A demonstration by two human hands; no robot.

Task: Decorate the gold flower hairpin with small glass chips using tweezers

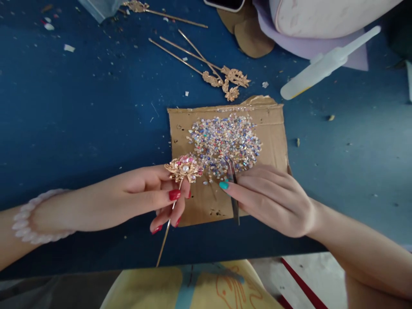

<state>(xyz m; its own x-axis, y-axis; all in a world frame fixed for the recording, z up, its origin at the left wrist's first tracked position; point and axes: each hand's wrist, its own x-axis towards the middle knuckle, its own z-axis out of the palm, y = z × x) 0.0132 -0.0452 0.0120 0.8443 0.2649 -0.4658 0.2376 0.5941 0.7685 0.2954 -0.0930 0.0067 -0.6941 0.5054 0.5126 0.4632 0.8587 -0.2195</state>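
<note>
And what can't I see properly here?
Head view: whether the tweezers pinch any colourful chips, too small to tell.
Head view: plastic bag and white-edged device, both cut off by the top edge.
Head view: right hand, its palm hidden by its own back.

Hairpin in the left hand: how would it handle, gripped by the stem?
The gold hairpin is probably head-heavy: an ornate flower head tops a thin stem. The straight, metallic-looking stem is likely stiff. Pink stones on the head might loosen if bumped.
</note>
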